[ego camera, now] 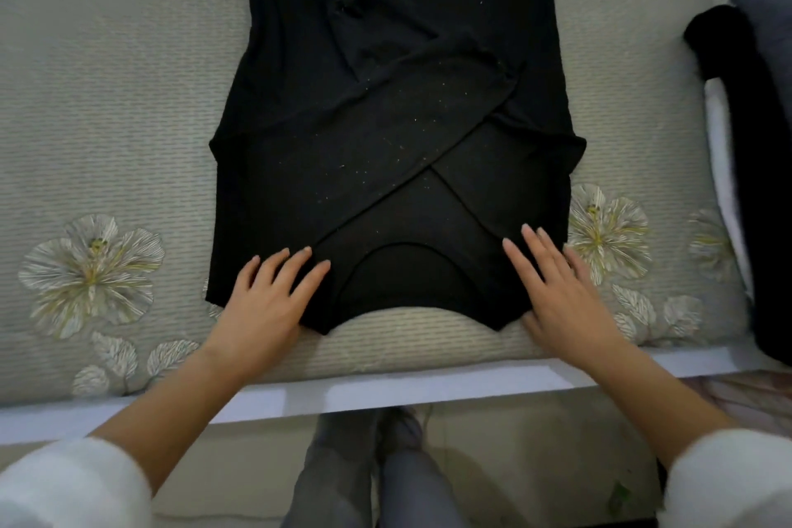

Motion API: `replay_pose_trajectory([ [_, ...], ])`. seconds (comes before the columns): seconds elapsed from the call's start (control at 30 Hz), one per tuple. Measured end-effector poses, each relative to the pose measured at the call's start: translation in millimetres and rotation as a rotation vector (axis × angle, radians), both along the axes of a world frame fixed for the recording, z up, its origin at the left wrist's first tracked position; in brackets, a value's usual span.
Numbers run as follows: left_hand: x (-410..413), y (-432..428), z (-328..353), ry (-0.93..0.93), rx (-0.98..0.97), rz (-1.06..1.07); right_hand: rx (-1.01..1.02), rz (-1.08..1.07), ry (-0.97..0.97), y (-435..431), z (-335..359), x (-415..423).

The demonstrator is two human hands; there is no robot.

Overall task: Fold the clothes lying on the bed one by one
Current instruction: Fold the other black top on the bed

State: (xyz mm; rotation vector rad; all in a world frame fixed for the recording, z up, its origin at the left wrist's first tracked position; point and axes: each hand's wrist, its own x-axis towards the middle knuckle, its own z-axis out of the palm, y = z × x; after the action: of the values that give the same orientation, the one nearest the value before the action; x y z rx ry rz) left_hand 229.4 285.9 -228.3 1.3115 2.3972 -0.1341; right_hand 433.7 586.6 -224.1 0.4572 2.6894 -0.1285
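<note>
Along the near edge of the bed, toward its left side, my left hand lies flat on the shoulder of the black top. The fingers are straight and spread, pressing the cloth and gripping nothing. The thumb is out of sight at the cloth's edge, so I cannot tell whether it is tucked under.

The top is spread lengthwise at the middle of the bed, its neckline toward me at the near edge. Both sleeves are already laid in and crossed over the body, so I judge the first fold of this piece done. The body has yet to be doubled over from the neckline end.

My right hand rests on the other shoulder in the same way, fingers straight and close together, holding nothing, its thumb lying along the cloth's near edge.

At the right edge of the bed a dark heap of clothes waits, well apart from the top. It looks unfolded, so more of the task is left.

The far hem of the top is cut off at the far edge of the view. The heap runs out of frame on the right, and I cannot make out how many pieces it holds or what they are.
</note>
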Motion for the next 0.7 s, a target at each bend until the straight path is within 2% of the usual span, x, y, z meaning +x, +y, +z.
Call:
replay_pose_trajectory([
  [0.13,-15,17,12,0.061,0.007,0.030,0.000,-0.062,0.001,7,2,-29],
  [0.27,-26,36,26,0.000,-0.089,0.188,-0.160,-0.248,-0.029,15,24,-43],
  [0.4,-9,26,36,-0.287,-0.176,0.240,-0.320,-0.290,-0.225,18,45,-29],
  [0.5,11,12,42,-0.642,-0.328,0.304,-0.556,-0.324,-0.542,26,55,-12],
  [0.57,10,8,48,-0.808,-0.457,0.374,-0.702,-0.391,-0.688,32,61,-7],
  [0.63,-5,8,51,-0.877,-0.445,0.451,-0.782,-0.466,-0.640,43,61,-10],
  [0.7,-31,13,54,-0.893,-0.309,0.587,-0.836,-0.581,-0.404,56,60,-20],
])
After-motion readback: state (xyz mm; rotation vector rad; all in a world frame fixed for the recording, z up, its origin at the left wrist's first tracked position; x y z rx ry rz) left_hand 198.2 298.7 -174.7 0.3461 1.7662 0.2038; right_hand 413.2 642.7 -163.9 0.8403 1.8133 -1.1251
